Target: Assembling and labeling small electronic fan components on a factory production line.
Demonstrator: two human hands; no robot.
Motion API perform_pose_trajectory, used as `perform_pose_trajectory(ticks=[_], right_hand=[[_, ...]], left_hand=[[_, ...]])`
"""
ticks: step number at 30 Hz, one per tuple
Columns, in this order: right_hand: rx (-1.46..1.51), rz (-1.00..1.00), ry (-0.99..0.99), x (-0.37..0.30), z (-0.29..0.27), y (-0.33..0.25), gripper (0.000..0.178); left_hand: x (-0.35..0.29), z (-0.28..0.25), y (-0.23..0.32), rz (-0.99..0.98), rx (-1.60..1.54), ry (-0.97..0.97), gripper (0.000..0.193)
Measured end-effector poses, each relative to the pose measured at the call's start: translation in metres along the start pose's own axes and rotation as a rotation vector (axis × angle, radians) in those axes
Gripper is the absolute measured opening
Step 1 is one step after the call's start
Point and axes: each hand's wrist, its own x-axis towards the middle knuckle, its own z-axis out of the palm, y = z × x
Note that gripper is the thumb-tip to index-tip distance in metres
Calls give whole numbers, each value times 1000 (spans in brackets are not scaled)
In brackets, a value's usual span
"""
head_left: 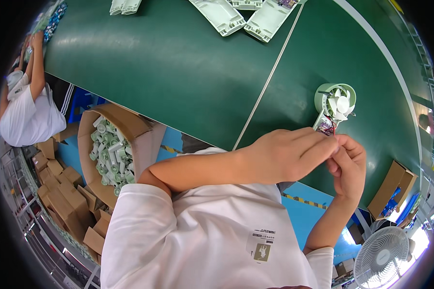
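Observation:
A small fan [341,103] with white blades sits in a pale green ring housing at the right of the green bench. Below the ring, a purple circuit board [325,126] with red and black wires shows in the open handle, whose lower end is hidden by my fingers. My left hand [291,153] reaches across from the left, its fingers closed in a pinch just in front of the board. My right hand [349,164] meets it there, thumb and fingers pressed together at the left fingertips. Whatever the two hands pinch is too small or hidden to make out.
Pale green housing shells [222,17] lie at the bench's far side. A large carton [132,123] of pale green parts stands left. Another person [31,108] works at far left. A carton [394,188] and a standing fan [382,257] are at right.

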Motion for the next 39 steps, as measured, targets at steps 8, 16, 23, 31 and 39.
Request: perform_pose_trajectory(ticks=[8,16,23,31,39], right_hand=[[-128,-81,34,3,-6,3,10],[-457,-494,103,15,-20,19,10],[-571,-621,110,18,-17,24,12],[-879,-841,125,18,-15,16,17],[-1219,-1136,173,12,-2,0,22]], left_hand=[[2,-7,-3,-120,3,-43,50],[1,-10,-1,-449,-48,-330,29],[0,-9,-3,-424,-49,-310,25],[-1,-10,-7,-360,-3,-351,25],[-1,-10,-7,-349,9,-409,23]])
